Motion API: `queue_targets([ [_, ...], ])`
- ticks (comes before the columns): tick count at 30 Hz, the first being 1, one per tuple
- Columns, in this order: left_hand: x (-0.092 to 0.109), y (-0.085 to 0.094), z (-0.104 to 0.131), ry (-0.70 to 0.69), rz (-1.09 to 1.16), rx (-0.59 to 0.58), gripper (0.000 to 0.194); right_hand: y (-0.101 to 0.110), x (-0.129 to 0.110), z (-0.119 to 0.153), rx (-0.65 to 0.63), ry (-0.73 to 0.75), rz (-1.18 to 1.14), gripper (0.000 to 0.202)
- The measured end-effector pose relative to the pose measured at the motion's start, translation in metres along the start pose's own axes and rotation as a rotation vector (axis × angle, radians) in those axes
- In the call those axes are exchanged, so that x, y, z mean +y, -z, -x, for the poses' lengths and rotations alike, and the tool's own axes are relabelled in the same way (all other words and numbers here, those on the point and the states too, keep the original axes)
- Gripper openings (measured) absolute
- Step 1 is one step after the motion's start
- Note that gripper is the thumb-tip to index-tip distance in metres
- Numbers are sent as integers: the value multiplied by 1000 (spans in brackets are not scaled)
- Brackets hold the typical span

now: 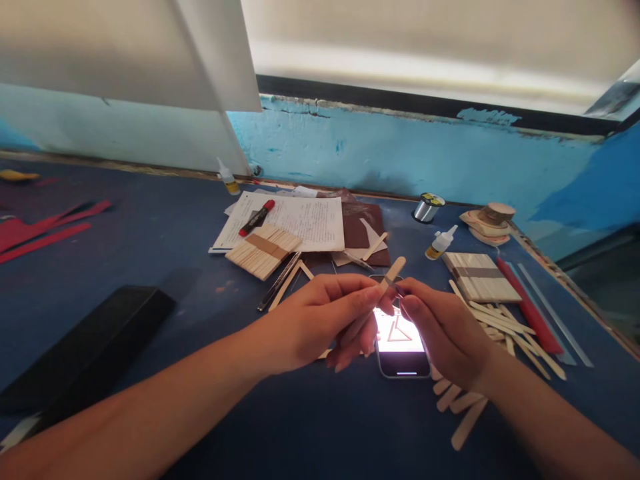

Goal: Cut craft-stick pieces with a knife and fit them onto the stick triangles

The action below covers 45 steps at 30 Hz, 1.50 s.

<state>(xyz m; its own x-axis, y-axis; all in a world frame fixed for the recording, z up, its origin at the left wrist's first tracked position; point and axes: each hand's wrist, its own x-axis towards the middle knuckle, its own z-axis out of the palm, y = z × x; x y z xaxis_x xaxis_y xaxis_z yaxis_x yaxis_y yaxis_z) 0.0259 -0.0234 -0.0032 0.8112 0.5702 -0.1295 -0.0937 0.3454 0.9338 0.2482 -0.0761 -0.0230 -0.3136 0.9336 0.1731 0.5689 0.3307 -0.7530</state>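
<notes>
A wooden stick is pinched in the left hand, with the right hand close beside it

The wooden stick (395, 269) lies at about 2 o'clock from the middle of the left hand (313, 319), and at about 11 o'clock from the middle of the right hand (450, 327). Its rounded end points out to 1 o'clock, above the fingers. The left hand is closed on the stick, with the thumb pressed on it and the lower fingers curled under. The right hand has its thumb and fingers bent close together, near the stick. Something thin and dark shows at these fingertips, but it is too small to name, so I cannot tell if they are clamped on it.

Below the hands, a phone (404, 365) with a bright screen lies on the blue table (280, 427), partly covered by them. From the phone, the loose sticks (500, 325) are spread at 2 to 4 o'clock, and at 2 o'clock, farther out, is a banded bundle (481, 277). A glue bottle (440, 244) stands at 1 o'clock, with a wire spool (429, 208) behind it. At 10 o'clock from the phone there is another bundle of sticks (263, 251), touching the papers (315, 223), on which a marker (257, 218) rests.
</notes>
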Motion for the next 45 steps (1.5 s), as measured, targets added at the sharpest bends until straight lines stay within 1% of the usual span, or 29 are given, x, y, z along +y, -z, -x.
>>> queue_targets([
  [14, -1, -1, 3, -10, -24, 18, 28, 3, -3, 1, -5, 37, 48, 29],
  [17, 0, -2, 3, 9, -45, 53, 28, 8, -5, 0, 11, 56, 172, 29],
  [20, 1, -3, 2, 6, -36, 149, 27, 22, -3, -1, 94, 76, 380, 31],
  [22, 3, -3, 1, -4, -24, 218, 25, 37, 3, -1, 148, 17, 474, 36],
  [23, 3, -2, 1, -4, -23, 243, 25, 46, 7, -1, 157, -52, 501, 38],
  [25, 3, -1, 0, 5, -24, 274, 24, 64, 18, 0, 111, -214, 557, 39],
  [26, 3, -1, -1, 13, -26, 281, 24, 72, 23, 1, 52, -295, 583, 38],
  [27, 2, 0, -2, 19, -31, 285, 23, 79, 28, 2, -24, -343, 606, 36],
  [29, 0, 0, -3, 16, -38, 285, 22, 86, 37, 3, -187, -409, 604, 34],
  [31, -2, 0, -4, 9, -48, 287, 21, 83, 41, 2, -277, -443, 543, 34],
  [32, -3, 0, -4, 4, -52, 287, 22, 79, 42, 0, -289, -460, 493, 34],
  [35, -3, -1, -5, -4, -60, 287, 22, 60, 44, -7, -235, -532, 323, 30],
  [38, -3, -1, -4, 5, -69, 276, 23, 47, 48, -11, -196, -578, 230, 31],
  [45, -5, 0, -4, 16, -93, 266, 25, 44, 54, -12, -219, -604, 213, 30],
])
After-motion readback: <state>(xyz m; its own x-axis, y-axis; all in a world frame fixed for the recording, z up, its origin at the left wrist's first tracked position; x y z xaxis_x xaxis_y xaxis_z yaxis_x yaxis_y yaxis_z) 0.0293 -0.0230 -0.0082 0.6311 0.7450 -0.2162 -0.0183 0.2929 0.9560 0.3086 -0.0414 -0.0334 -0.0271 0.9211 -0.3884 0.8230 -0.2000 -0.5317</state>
